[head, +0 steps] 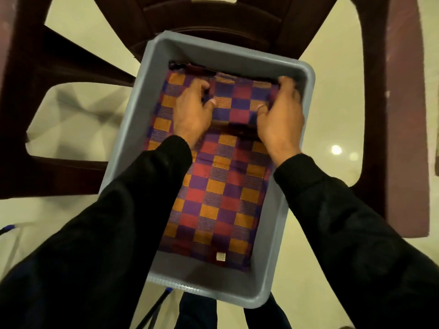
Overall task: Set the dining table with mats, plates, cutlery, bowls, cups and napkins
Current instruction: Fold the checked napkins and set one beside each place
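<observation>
A grey plastic bin (275, 245) sits below me, holding checkered mats woven in purple, red and orange. The top mat (235, 103) lies folded at the far end of the bin, over a larger checkered mat (218, 198) that covers the bin's floor and carries a small white label near its front edge. My left hand (192, 110) grips the top mat's left edge. My right hand (280, 115) grips its right edge, close against the bin's right wall. Black sleeves cover both arms.
A dark maroon plastic chair (401, 91) stands around and beyond the bin, its armrests to either side and its seat under the bin's far end. The floor (337, 96) is pale glossy tile. A blue-tipped rod (164, 298) shows below the bin's front edge.
</observation>
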